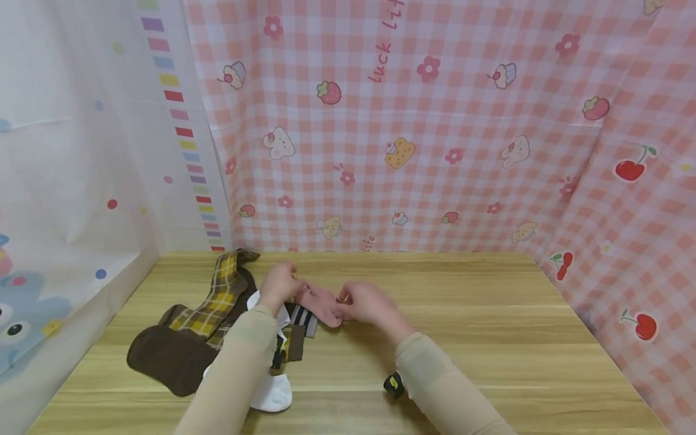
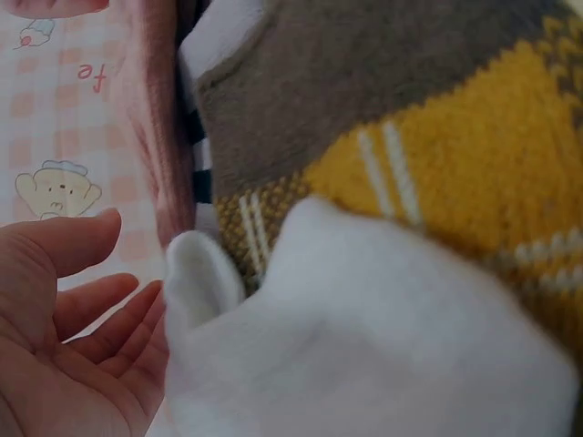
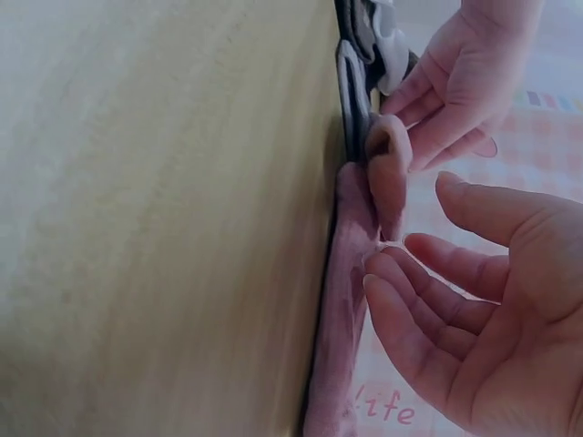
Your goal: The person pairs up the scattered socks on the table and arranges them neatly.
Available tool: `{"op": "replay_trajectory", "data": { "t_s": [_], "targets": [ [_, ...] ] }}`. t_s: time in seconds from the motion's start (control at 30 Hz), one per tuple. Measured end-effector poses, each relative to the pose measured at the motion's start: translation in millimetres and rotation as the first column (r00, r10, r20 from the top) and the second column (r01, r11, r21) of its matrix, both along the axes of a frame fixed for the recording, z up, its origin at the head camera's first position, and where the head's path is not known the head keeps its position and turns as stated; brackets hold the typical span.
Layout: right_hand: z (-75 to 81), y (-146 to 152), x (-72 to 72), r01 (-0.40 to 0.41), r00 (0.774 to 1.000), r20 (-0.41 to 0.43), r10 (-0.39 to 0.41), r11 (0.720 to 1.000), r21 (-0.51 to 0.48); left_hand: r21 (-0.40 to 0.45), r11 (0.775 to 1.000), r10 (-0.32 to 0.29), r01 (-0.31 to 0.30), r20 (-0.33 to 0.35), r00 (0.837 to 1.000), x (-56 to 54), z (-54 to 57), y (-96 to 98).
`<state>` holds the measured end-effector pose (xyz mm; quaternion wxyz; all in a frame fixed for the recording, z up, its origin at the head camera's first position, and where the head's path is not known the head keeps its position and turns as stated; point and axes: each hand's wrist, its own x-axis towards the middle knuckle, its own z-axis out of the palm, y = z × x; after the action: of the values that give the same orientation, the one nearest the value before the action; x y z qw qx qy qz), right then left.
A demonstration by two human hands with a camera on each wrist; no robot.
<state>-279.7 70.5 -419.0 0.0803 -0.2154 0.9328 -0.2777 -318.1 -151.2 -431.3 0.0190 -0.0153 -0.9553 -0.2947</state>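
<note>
A pink sock (image 1: 321, 304) lies on the table between my two hands, with part of it folded up in the right wrist view. My left hand (image 1: 279, 285) is at its left end, fingers loosely bent and thumb apart in the left wrist view. At the other end, the fingertips of my right hand (image 3: 483, 309) touch the sock, and the thumb stands away from them. A white sock (image 2: 383, 328) lies close beside my left hand. Striped socks (image 1: 311, 323) lie partly beneath the pink one.
To the left are a yellow plaid sock (image 1: 220, 290) and a dark brown sock (image 1: 168, 359). Another white sock (image 1: 273, 394) lies in front, partly behind the left forearm. A small black bundle (image 1: 394, 385) sits near the right forearm. Patterned curtains (image 1: 408, 121) stand behind the wooden table (image 1: 489, 362).
</note>
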Motion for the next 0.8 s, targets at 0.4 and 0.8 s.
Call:
{"op": "replay_trajectory", "data": {
  "t_s": [0.4, 0.8],
  "targets": [
    [-6.8, -11, 3.6, 0.053, 0.999, -0.013, -0.052, 0.996, 0.075, -0.116, 0.993, 0.006, -0.008, -0.014, 1.000, -4.6, -9.2, 6.1],
    [-10.3, -15, 3.3, 0.061, 0.998, -0.025, -0.057, 0.986, 0.154, -0.154, 0.988, -0.002, 0.006, 0.026, 1.000, -2.5, -8.8, 11.5]
  ]
}}
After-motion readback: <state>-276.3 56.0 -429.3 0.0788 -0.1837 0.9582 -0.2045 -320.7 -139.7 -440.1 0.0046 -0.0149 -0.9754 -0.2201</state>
